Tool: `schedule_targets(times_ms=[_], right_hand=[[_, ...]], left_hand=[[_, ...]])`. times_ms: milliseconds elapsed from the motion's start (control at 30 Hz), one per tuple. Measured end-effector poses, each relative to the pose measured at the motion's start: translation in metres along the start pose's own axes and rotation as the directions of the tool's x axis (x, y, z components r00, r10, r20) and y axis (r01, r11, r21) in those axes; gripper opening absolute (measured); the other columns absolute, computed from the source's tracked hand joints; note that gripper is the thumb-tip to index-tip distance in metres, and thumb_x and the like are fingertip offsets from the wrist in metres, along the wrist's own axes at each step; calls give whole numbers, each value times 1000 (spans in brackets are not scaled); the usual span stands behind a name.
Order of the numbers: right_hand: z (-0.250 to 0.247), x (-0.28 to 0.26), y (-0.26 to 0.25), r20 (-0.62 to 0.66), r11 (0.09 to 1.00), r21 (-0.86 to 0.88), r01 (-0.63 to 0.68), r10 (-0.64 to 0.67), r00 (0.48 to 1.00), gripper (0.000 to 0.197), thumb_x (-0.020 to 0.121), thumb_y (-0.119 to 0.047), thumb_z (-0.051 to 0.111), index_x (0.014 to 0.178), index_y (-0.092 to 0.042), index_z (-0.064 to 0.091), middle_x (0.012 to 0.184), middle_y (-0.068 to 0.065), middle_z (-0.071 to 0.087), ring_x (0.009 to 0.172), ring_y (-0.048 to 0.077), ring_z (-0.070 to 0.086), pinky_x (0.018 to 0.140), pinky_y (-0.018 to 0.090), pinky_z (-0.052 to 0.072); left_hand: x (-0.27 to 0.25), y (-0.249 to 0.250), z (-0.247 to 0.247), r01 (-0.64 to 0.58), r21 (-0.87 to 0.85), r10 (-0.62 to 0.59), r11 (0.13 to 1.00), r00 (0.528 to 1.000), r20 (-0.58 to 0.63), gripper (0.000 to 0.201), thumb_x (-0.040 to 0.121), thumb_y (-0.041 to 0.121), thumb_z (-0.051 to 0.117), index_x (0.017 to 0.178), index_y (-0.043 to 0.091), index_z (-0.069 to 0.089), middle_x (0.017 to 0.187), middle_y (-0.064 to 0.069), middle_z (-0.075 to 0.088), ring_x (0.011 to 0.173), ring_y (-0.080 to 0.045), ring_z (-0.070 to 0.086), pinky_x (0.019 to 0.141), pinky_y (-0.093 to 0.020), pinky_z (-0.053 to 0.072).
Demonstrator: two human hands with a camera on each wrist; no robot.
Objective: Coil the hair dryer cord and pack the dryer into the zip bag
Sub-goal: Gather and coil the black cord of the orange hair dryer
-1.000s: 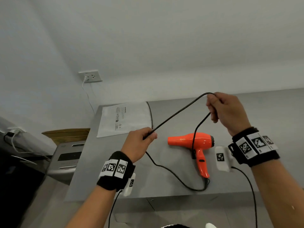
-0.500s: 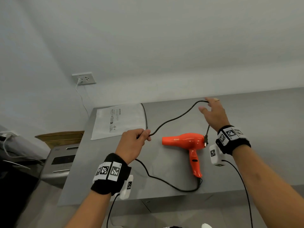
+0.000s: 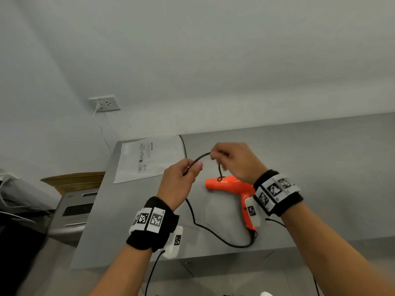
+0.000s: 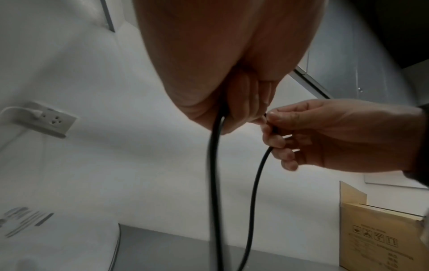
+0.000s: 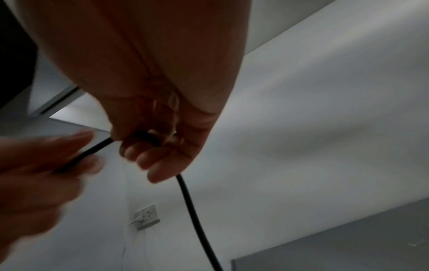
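Cord [image 3: 215,232] is pinched between curled fingers of the left hand [image 3: 179,184] and gripped by the right hand [image 3: 237,161] close beside it, above the orange dryer [image 3: 230,184] laid on the grey table [image 3: 320,178] near the zip bag [image 3: 149,157].

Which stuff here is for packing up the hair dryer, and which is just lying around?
For the job:
hair dryer
black cord
zip bag
left hand
right hand

Just lying around:
cardboard box
wall socket
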State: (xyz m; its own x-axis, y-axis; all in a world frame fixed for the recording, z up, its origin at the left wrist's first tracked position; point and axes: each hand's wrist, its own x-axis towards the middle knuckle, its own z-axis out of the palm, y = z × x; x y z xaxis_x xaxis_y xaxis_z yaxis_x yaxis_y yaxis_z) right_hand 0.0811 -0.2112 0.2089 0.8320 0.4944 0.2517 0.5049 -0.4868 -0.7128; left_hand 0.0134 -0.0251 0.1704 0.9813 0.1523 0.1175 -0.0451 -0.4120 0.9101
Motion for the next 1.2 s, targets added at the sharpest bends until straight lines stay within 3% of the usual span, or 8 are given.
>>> schedule_targets(times_ms=[267,333,433,533,633,867,1033,1200], right_hand=[[-91,12,61,-520,925,-24,-378,311,795,19,96,-16,55,104,-7,70,107,13,71,101,29,67,91,30,48],[-82,2,65,-437,890,-213,-403,282,854,32,93,-11,59,125,-7,64,130,14,60,117,32,60,99,33,42],[-37,-16,37,-135,976,-215,-40,11,991,53,88,-11,67,139,-14,55,138,6,56,126,20,55,108,28,38],[5,-26,6,54,985,-89,145,-140,989,28,96,-18,61,124,-16,64,115,-3,70,106,7,63,94,19,44],[4,-21,-3,-77,996,-1,84,-84,994,16,100,-16,55,90,-13,68,75,4,68,71,16,62,69,31,49],[-54,0,-1,-429,962,-217,165,-246,869,19,93,-28,68,83,-12,70,74,0,69,68,17,60,64,33,47],[-61,10,40,-522,969,-221,-109,-23,853,31,101,-38,54,85,-12,63,68,3,64,64,27,59,60,38,48],[4,-7,84,-32,789,-468,-398,435,900,36,105,-38,38,97,-11,61,99,20,69,87,38,63,74,39,46]], left_hand=[[-36,-57,16,120,-48,-109,992,977,181,34,103,27,51,74,25,68,53,8,44,54,-16,41,61,-32,38],[-36,-45,18,81,-120,-62,989,986,154,36,106,24,46,77,21,65,53,9,39,53,-15,36,58,-31,35],[-22,-16,18,28,-189,-7,982,994,111,35,107,24,44,82,8,62,54,10,35,50,-12,31,54,-28,31],[-6,14,12,-69,-147,88,987,988,125,35,104,34,45,81,14,63,52,12,39,49,-10,33,52,-25,30],[1,28,1,-115,-82,124,990,987,106,34,103,34,49,77,19,65,52,12,40,49,-8,36,54,-24,32],[-11,-8,13,48,-69,-40,996,993,108,38,101,29,56,71,9,65,44,14,44,45,-3,38,58,-27,34],[-7,-18,16,141,-267,-129,953,990,62,47,100,38,55,58,16,57,48,6,35,44,-10,28,49,-24,27],[5,-6,16,159,-487,-87,859,982,168,37,106,28,48,81,11,69,52,5,29,44,-8,20,42,-20,17]])
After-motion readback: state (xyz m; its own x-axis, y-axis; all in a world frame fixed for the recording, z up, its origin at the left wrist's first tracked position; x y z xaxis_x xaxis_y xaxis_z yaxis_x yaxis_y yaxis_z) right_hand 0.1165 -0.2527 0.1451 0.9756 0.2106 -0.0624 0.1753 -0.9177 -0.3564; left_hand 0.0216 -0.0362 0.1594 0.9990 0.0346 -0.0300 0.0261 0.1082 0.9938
